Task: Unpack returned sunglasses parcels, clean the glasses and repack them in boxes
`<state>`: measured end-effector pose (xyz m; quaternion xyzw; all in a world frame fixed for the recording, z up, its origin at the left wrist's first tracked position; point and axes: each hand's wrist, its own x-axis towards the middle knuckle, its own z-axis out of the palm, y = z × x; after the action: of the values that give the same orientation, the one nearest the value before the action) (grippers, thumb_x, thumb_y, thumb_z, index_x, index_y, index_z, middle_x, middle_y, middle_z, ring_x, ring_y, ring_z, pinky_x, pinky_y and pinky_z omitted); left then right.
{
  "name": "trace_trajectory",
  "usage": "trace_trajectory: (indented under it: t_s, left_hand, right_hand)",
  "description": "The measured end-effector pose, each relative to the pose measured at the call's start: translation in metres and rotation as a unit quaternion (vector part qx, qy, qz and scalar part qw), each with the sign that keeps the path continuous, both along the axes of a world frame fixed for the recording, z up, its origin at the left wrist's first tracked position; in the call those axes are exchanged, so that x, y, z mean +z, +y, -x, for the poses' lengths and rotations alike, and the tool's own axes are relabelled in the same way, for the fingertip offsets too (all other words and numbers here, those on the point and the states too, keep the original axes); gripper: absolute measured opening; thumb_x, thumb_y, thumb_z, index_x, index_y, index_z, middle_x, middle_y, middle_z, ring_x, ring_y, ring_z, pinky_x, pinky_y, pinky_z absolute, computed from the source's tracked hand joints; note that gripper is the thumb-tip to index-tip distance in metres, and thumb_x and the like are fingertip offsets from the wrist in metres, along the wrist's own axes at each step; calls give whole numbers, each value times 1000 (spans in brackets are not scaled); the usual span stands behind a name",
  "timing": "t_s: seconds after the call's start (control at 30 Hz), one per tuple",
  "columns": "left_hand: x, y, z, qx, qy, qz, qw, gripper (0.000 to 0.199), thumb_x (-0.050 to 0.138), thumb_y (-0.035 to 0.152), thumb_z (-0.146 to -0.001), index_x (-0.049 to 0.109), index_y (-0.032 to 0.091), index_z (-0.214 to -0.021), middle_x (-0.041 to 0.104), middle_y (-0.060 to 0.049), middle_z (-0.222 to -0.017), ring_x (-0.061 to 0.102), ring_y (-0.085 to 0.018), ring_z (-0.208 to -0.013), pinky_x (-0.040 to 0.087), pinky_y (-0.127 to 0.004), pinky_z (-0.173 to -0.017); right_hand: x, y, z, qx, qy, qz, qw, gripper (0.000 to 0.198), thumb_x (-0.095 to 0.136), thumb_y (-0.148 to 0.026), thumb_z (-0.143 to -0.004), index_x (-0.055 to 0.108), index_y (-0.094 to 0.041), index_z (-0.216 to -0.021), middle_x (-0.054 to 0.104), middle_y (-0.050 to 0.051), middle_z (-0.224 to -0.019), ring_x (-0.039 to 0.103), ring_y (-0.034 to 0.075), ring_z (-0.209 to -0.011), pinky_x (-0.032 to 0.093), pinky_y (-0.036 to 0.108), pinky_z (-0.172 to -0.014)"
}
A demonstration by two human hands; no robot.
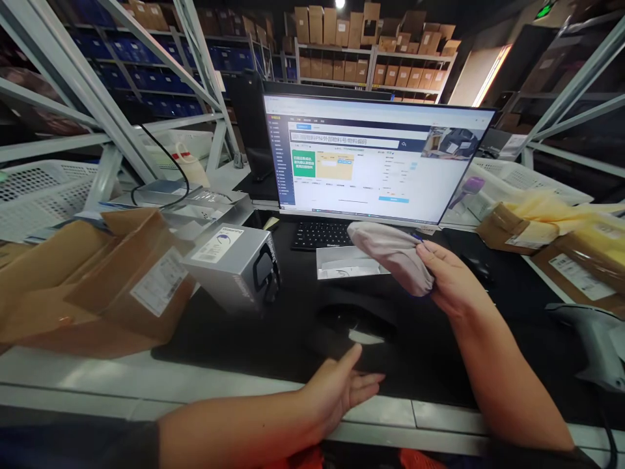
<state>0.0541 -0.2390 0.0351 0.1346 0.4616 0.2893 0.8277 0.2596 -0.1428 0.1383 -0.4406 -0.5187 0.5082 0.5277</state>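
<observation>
My right hand [446, 270] grips a pale grey cloth pouch [390, 251] by its right end, holding it up in front of the monitor. Its blue edging shows near my fingers. Palm up at the front of the black desk mat [288, 345], my left hand [344, 394] is open and holds nothing. Just beyond its thumb lies a dark, glossy, curved object [342, 317] with a white patch; its kind is unclear. Left of it stands a grey product box [229, 270] with a label on top. Behind the pouch is a shallow white tray-like box [342, 264].
A monitor [351, 169] stands at the back above a black keyboard [322, 234]. An open cardboard box [112, 280] is at the left. On the right are a handheld scanner [586, 339], a mouse [476, 267] and taped cartons [581, 267]. Metal struts [195, 58] flank the desk.
</observation>
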Motion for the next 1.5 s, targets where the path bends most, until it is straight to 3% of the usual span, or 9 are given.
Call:
trace_trajectory:
  t_s: [0.17,0.27,0.37,0.5,0.67,0.9,1.1,1.33,1.5]
  left_hand:
    - [20,-5,21,-297,-33,-151,942,58,61,66,-84,72,10,-90,77,-20,-87,76,-29,-75,60,-39,-69]
    - [37,-5,40,-202,63,-405,890,43,73,53,-80,73,18,-104,74,-20,-113,71,-36,-103,54,-53,-94]
    - [54,8,46,-9,259,-638,725,53,84,42,-70,70,25,-118,54,-16,-147,43,-38,-141,25,-55,-120]
    - [66,35,39,-64,399,-745,531,72,84,35,-69,59,21,-135,65,-16,-130,60,-37,-120,38,-51,-110]
    - [53,47,35,15,420,-692,587,35,80,32,-67,68,18,-97,71,-9,-92,66,-28,-85,50,-38,-82]
    - [47,45,41,91,310,-607,726,51,82,36,-72,64,18,-116,70,-10,-115,65,-29,-104,49,-38,-96]
    - [37,51,47,34,340,-660,669,65,86,32,-67,59,20,-125,65,-12,-123,62,-32,-112,47,-46,-103]
    - [55,41,55,62,377,-807,450,79,81,26,-75,42,31,-144,39,-15,-151,45,-35,-137,40,-50,-113]
    - [82,24,57,-77,398,-776,484,35,63,12,-86,59,26,-117,49,-11,-138,55,-25,-127,48,-37,-107]
  right_hand:
    - [11,-15,-4,17,-220,-136,966,39,61,-57,-90,67,-19,-84,66,3,-80,58,15,-73,48,26,-67]
    - [17,-32,1,80,-392,-228,888,34,54,-46,-97,68,-19,-81,65,4,-83,59,15,-78,47,26,-72]
    - [14,-43,13,135,-409,-264,863,28,56,-41,-97,73,-21,-86,68,5,-87,63,15,-81,50,26,-71]
    - [1,-44,22,156,-348,-279,881,22,60,-38,-94,74,-23,-85,70,5,-89,67,17,-82,55,26,-72]
    - [1,-36,2,63,-195,-281,937,39,52,-43,-97,55,-34,-135,63,7,-131,68,23,-107,62,31,-83]
    - [-8,-38,24,49,-296,-392,870,37,68,-25,-87,60,-29,-123,67,5,-117,70,18,-96,62,26,-79]
    - [-12,-38,41,1,-304,-466,831,25,63,-17,-88,62,-25,-111,69,7,-112,68,18,-101,60,28,-82]
    - [-21,-43,49,16,-302,-458,836,22,63,-12,-86,66,-22,-105,70,6,-105,68,14,-94,58,25,-79]
    - [-25,-48,56,59,-304,-370,876,19,73,-9,-71,63,-21,-83,61,3,-103,62,12,-88,51,22,-72]
